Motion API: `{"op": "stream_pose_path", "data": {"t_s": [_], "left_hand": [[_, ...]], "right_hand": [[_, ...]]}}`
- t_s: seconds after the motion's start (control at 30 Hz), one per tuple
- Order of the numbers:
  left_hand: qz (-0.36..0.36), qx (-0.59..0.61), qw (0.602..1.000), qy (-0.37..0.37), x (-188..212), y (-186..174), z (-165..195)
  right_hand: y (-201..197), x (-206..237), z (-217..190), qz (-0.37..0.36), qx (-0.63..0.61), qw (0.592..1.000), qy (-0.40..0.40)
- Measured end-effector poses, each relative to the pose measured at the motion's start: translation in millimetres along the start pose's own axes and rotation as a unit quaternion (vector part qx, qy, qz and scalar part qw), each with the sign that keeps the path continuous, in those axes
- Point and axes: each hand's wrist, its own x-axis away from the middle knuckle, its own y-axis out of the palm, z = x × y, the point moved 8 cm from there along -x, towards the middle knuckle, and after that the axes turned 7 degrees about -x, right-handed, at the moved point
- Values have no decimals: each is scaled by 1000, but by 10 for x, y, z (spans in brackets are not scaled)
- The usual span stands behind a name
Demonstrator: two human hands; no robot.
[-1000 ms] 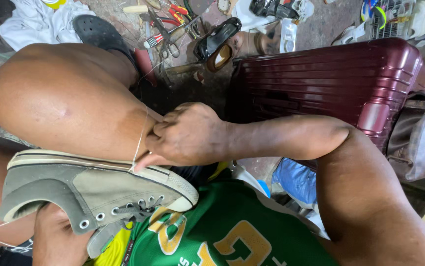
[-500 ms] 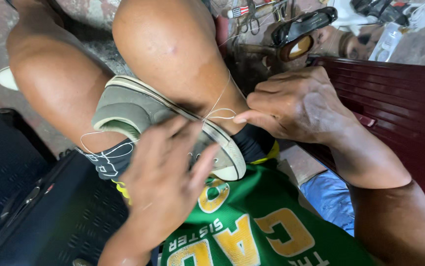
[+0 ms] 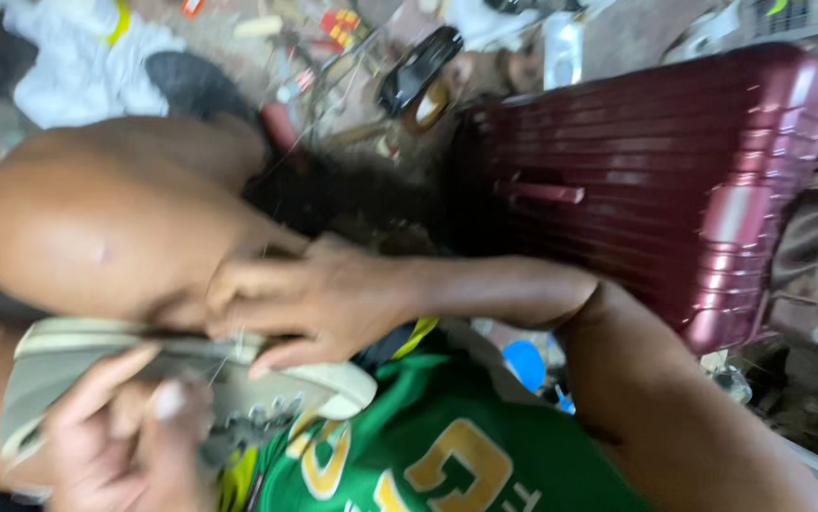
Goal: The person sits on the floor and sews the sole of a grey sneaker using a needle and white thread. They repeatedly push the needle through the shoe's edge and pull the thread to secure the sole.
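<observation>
A grey lace-up shoe (image 3: 333, 391) with a white sole lies wedged under my bare knee (image 3: 115, 237), above my green jersey. My left hand (image 3: 120, 431) grips the shoe's side at the lower left, fingers spread over the upper. My right hand (image 3: 309, 303) reaches in from the right and presses on the sole's edge, fingers pinched on a thin pale thread (image 3: 236, 343) that runs down across the sole. The picture is blurred, and I cannot make out a needle.
A maroon ribbed hard-shell suitcase (image 3: 655, 171) stands close on the right. Tools and a black shoe piece (image 3: 416, 68) litter the ground at the top. A white cloth (image 3: 77, 66) lies at the top left. A blue object (image 3: 525, 365) sits under my right arm.
Half a second ago my right hand was drawn off to the right with the thread taut; now it is back at the sole's edge. My left hand has slid lower on the shoe.
</observation>
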Motion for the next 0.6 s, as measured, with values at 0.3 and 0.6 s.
{"op": "stream_pose_path", "data": {"t_s": [0.3, 0.6], "left_hand": [[-68, -185, 978, 63, -41, 312, 393], [54, -249, 967, 12, 21, 228, 397]], "right_hand": [[8, 261, 39, -118, -202, 963, 134], [108, -174, -100, -21, 6, 998, 66]]}}
